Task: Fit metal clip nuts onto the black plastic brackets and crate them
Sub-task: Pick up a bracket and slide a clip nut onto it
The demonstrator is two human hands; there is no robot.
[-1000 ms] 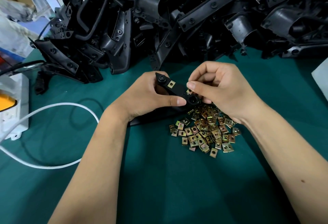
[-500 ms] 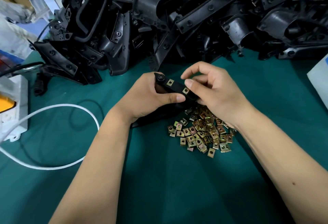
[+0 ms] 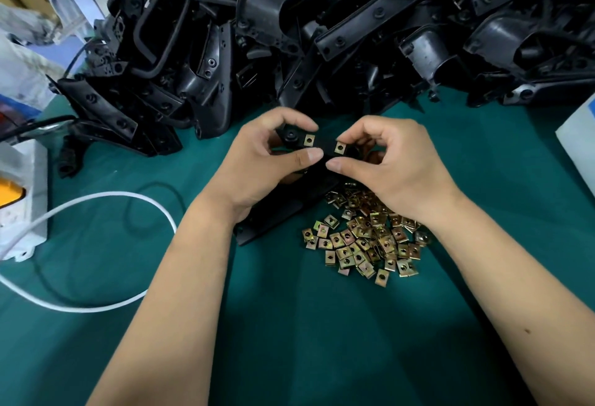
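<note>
— Bracket, where?
— Above the green table, pinched between left hand and right hand, two clip nuts fitted.
— Around it?
— Loose nuts just below; bracket heap behind.

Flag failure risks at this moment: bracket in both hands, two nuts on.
1. The right hand is at the second clip nut; it may be only partly seated and could slip off.
2. The right wrist hangs over the loose nuts and could scatter them.
</note>
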